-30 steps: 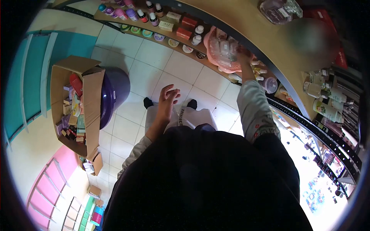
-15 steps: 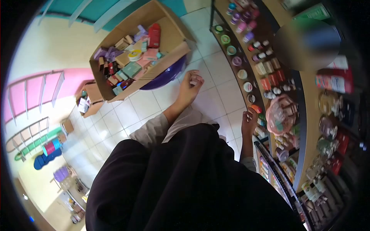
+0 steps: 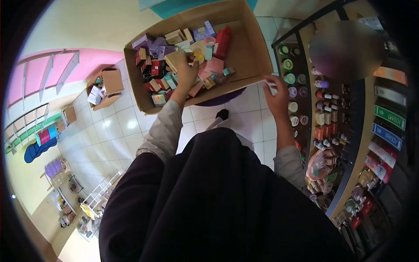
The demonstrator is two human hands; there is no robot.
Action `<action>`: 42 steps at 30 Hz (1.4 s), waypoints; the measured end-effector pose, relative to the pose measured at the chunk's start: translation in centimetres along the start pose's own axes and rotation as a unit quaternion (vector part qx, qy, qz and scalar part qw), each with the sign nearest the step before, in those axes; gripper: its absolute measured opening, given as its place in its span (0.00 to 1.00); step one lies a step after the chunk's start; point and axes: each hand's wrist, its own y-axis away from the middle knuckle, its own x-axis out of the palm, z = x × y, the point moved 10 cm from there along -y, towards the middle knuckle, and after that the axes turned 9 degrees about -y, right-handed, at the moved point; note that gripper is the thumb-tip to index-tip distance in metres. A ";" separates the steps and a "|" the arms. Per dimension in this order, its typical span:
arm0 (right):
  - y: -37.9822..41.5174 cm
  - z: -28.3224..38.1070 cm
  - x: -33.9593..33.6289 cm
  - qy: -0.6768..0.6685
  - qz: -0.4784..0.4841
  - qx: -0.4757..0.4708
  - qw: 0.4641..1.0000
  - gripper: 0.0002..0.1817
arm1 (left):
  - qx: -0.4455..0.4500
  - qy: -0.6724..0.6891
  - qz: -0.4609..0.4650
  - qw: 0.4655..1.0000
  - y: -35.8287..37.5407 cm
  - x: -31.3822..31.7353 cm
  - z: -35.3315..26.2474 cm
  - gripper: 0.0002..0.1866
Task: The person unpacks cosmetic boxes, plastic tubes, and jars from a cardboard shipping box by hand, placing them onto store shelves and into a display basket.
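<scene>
Your left hand (image 3: 187, 75), hold unclear, is inside the cardboard box (image 3: 245, 49), likely raised on the purple tub (image 3: 219, 98) for reach; beside the box, your right hand (image 3: 277, 96) curls loosely, empty

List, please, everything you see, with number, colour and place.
Large carton: one, brown, top centre
Small boxes: many, mixed colours, in large carton
Red pack: one, red, in large carton
Tub: one, purple, under large carton
Smaller carton: one, brown, floor, left
Shelving: one unit, brown-black, right
Round jars: several, mixed colours, lower shelf
Packages: several, mixed colours, upper shelf
Basket: one, pink, lower right
Floor tiles: many, white, below
Garment: one, black, bottom centre
Left hand: one, bare, in large carton
Right hand: one, bare, beside large carton
</scene>
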 end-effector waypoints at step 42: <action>-0.9 -19.1 21.7 0.418 0.579 0.246 0.656 0.27 | -0.110 0.169 -0.007 0.979 -1.2 -10.6 6.3 0.17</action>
